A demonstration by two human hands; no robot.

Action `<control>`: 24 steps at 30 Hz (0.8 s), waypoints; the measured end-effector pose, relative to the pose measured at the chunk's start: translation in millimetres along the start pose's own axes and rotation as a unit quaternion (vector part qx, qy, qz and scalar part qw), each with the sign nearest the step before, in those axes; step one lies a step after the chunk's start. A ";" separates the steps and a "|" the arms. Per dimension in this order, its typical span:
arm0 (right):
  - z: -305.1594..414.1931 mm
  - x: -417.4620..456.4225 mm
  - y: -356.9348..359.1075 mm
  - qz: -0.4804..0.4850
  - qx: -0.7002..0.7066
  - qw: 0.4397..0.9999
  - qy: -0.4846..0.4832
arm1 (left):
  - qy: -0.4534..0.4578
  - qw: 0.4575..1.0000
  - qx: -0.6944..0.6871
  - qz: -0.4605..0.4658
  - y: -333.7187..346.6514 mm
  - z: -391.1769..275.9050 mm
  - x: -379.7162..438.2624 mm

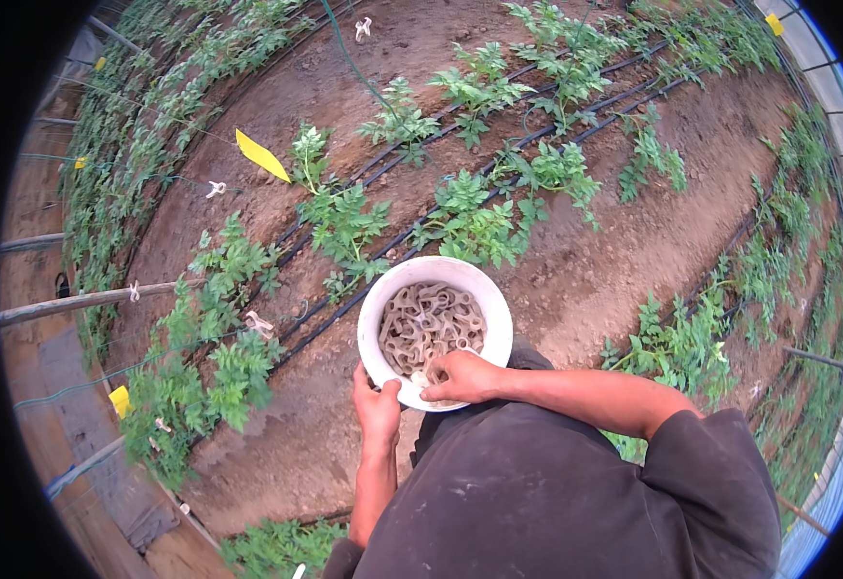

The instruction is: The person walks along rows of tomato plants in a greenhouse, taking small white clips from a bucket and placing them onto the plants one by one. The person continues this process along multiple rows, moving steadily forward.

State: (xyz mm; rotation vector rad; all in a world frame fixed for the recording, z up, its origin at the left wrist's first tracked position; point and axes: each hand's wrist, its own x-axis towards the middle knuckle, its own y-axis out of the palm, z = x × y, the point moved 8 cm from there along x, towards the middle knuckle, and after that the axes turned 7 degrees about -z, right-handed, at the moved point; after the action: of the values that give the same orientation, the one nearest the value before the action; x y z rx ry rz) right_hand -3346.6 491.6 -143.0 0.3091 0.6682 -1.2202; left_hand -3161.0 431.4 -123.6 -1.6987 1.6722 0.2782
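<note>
A white plastic bucket (494,304) is held in front of my body, its open top facing up. Inside lies a heap of greyish plastic plant clips (429,318). My left hand (378,409) grips the bucket's near-left rim, thumb on top and fingers along the outside. Over the near side of the rim reaches my right hand (465,376), its curled fingers down among the clips. A paler clip (419,378) shows beside those fingertips. Whether the fingers have closed on a clip is hidden.
Tomato plants (472,217) grow in rows along black drip lines (385,170) on bare soil (573,289). Green twine (353,61) runs down to a plant. More clips (259,324) hang at left near a pole (96,300). A yellow sticky trap (262,155) hangs beyond the bucket.
</note>
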 end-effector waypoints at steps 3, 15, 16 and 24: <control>5.5 1.0 14.4 0.055 -0.042 0.995 -0.073 | 0.052 0.998 0.046 -0.005 -1.0 -0.1 3.7; 34.3 -2.5 -76.6 -0.037 0.061 0.996 -0.045 | 0.006 0.999 -0.010 -0.033 -20.7 15.7 2.6; 35.3 -2.2 -106.9 -0.107 0.060 0.991 -0.061 | -0.002 0.999 -0.010 -0.034 -21.5 16.5 2.7; 70.3 -18.1 -271.2 -0.494 -0.274 0.813 -0.142 | 0.013 0.999 0.010 -0.048 -32.7 13.8 3.3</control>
State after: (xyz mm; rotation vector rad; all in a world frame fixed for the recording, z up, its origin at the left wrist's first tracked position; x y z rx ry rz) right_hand -3581.8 375.8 -42.6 -0.8092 0.9137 -1.9160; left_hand -3125.4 433.9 -124.4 -1.7687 1.6004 0.1926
